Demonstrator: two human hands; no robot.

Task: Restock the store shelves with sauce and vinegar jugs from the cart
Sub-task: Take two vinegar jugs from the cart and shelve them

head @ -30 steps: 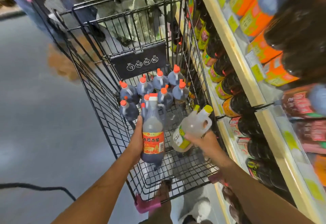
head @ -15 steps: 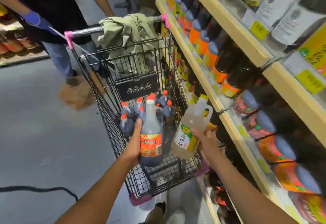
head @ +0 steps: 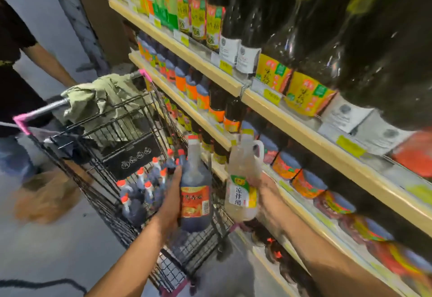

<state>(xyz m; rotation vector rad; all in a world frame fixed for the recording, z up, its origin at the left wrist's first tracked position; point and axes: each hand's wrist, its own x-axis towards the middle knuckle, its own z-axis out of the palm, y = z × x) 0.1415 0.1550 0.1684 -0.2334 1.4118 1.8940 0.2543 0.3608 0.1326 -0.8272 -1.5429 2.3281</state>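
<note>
My left hand (head: 169, 201) grips a dark vinegar jug (head: 195, 189) with an orange-red label and cap, held upright above the near end of the wire cart (head: 98, 179). My right hand (head: 265, 193) grips a pale, clear vinegar jug (head: 243, 179) with a white and green label, upright beside the dark one and close to the shelf edge. Several dark jugs with orange caps (head: 140, 189) stand in the cart's basket. Wooden shelves (head: 292, 123) on the right hold rows of dark sauce bottles.
Another person (head: 16, 81) in a dark shirt stands at the cart's far handle, where a green cloth (head: 98, 100) is draped. A brown blurred shape (head: 46, 196) lies on the grey floor left of the cart. A dark cable (head: 42, 284) crosses the floor at bottom left.
Both jugs have come up out of the cart and moved toward the shelves. My view has swung up and right, so the upper shelves now fill the right side.
</note>
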